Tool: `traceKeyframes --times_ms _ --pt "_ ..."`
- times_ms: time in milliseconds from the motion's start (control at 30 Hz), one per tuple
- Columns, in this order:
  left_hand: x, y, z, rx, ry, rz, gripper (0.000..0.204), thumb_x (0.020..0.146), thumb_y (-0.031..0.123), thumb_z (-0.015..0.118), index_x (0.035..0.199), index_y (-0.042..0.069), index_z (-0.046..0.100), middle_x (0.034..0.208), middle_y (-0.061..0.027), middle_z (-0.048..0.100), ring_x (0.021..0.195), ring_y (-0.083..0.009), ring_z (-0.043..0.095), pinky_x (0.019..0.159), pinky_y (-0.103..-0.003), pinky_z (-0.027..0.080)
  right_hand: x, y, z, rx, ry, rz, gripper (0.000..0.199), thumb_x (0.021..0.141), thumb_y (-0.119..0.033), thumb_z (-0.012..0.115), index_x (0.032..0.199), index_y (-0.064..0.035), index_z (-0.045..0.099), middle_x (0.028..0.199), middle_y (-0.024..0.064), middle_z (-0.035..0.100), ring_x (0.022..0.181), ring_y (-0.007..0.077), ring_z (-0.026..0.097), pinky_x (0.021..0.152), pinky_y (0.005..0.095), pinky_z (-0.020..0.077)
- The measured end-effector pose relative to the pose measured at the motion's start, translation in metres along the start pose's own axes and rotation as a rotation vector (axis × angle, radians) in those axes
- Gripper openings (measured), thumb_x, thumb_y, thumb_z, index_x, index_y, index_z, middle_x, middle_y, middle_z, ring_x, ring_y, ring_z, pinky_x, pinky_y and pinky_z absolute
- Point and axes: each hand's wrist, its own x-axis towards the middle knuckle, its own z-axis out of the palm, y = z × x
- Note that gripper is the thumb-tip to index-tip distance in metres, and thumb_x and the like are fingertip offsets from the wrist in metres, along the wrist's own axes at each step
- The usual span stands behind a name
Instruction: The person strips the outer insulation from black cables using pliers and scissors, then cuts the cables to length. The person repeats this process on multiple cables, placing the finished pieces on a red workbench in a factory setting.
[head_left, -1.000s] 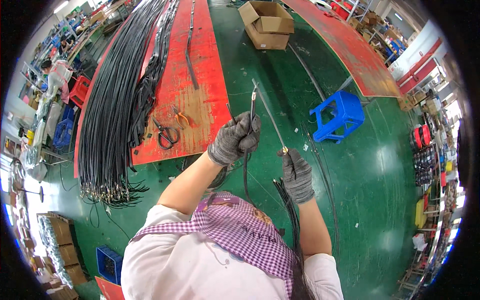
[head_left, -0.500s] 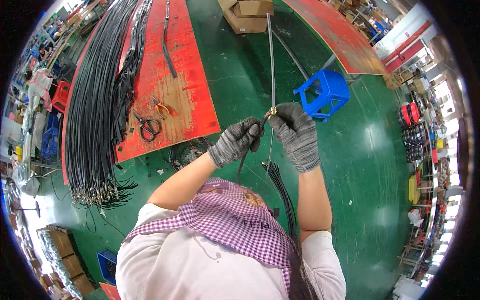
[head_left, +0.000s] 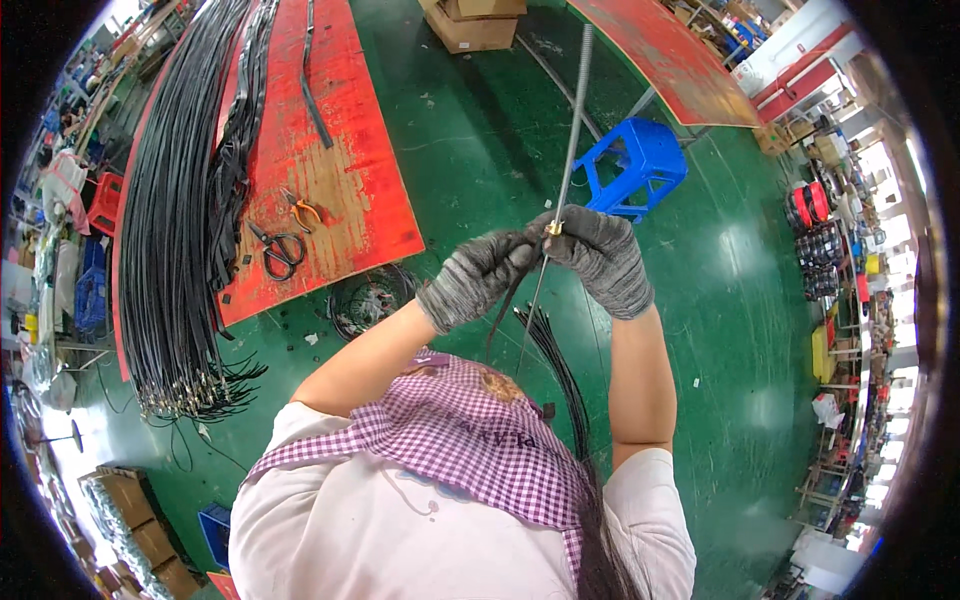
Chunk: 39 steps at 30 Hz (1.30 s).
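Hands, 2 (head_left: 478, 280) (head_left: 598, 255), on 1 cable (head_left: 570, 140)

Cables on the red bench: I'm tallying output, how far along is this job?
Done, it seems: a long row of black cables with metal ends lies on the red bench. In hand: left hand and right hand meet at a brass fitting on a grey cable. Left: a dark bundle hangs below.

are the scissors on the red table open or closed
Closed, as far as shows: the black scissors lie flat on the red table with the blades together in one line toward the upper left, beside orange-handled pliers.
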Motion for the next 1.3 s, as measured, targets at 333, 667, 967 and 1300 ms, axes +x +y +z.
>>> traceKeyframes --times_ms 333,667,967,1300 --pt "0.027 0.008 0.032 0.489 0.07 -0.059 0.038 0.07 0.0 0.048 0.107 0.003 0.041 0.084 -0.0165 0.049 0.075 -0.031 0.047 0.073 -0.036 0.038 0.004 0.016 -0.012 0.104 0.207 0.088 0.021 0.071 -0.015 0.062 0.086 -0.001 0.06 0.076 0.0058 0.06 0.067 0.011 0.055 0.061 0.0231 0.0443" --pt "0.04 0.031 0.018 1.16 -0.629 0.297 0.03 0.071 0.011 0.044 0.095 -0.008 0.046 0.071 -0.0203 0.052 0.065 -0.0314 0.053 0.063 -0.035 0.043 -0.002 0.028 -0.023 0.049 0.141 0.112 0.021 0.069 -0.014 0.063 0.086 -0.0019 0.061 0.072 0.0043 0.059 0.064 0.0099 0.053 0.058 0.0231 0.0432" --pt "0.041 0.054 0.021 1.118 -0.504 -0.054 0.031 0.068 0.013 0.048 0.095 -0.002 0.049 0.09 -0.0212 0.049 0.076 -0.0289 0.053 0.06 -0.036 0.045 0.003 0.005 -0.02 -0.116 0.047 0.114 0.019 0.072 -0.014 0.06 0.086 -0.0013 0.059 0.073 0.0042 0.059 0.064 0.0099 0.053 0.059 0.0225 0.0435" --pt "0.025 0.03 0.011 -0.006 -0.15 -0.147 0.027 0.081 0.017 0.048 0.104 0.002 0.05 0.087 -0.0067 0.054 0.074 -0.0157 0.051 0.07 -0.026 0.041 -0.001 0.005 -0.028 -0.088 0.066 0.044 0.021 0.076 -0.02 0.057 0.086 -0.0015 0.057 0.074 0.0034 0.058 0.065 0.0091 0.052 0.058 0.0224 0.0432"
